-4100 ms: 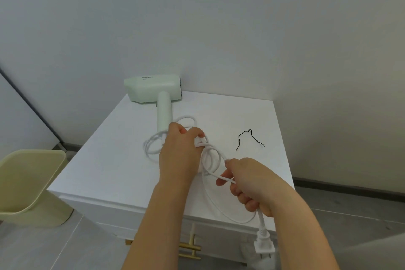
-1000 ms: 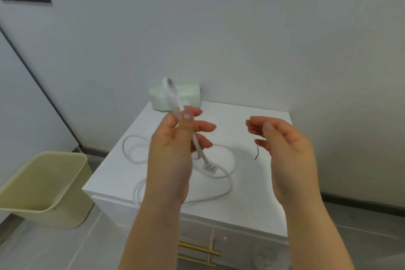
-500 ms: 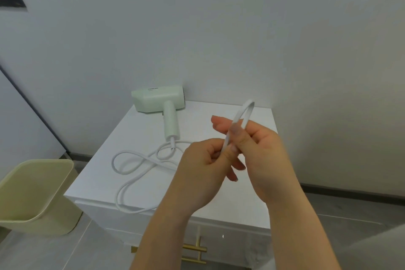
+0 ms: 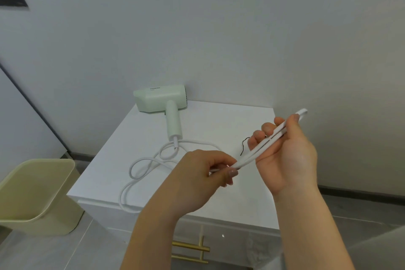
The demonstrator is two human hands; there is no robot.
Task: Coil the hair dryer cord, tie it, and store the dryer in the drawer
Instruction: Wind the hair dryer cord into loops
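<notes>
Pale grey wall behind a white cabinet top (image 4: 219, 120), seen from head height, looking down. Mint-green hair dryer (image 4: 160, 99) lying on its side at the back edge against the wall, handle pointing toward the viewer, well apart from the working hands. White cord (image 4: 252, 153) running from the base of the handle into loose loops on the left of the top, one loop hanging over the front edge, then up into the hands.

Doubled length of cord stretched in the air between both hands, above the right front of the cabinet. Apparently pulled straight to keep the folds flat and even for bundling. Left hand (image 4: 203, 180) closed in a pinch, thumb and curled fingers clamping the lower end of the fold. Right hand (image 4: 289, 155) with fingers curled round the upper stretch and thumb pressing on top, bend of the cord poking out beyond the thumb tip.

Thin black tie (image 4: 242, 146) lying on the top just behind the right-hand fingers, untouched, probably kept near for binding. Plug not visible. Drawer (image 4: 241, 247) below, apparently closed, with a brass handle (image 4: 190, 250). Pale yellow bin (image 4: 32, 193) on the floor to the left. Coiling barely begun, judging by the slack; tying and storing not yet done.
</notes>
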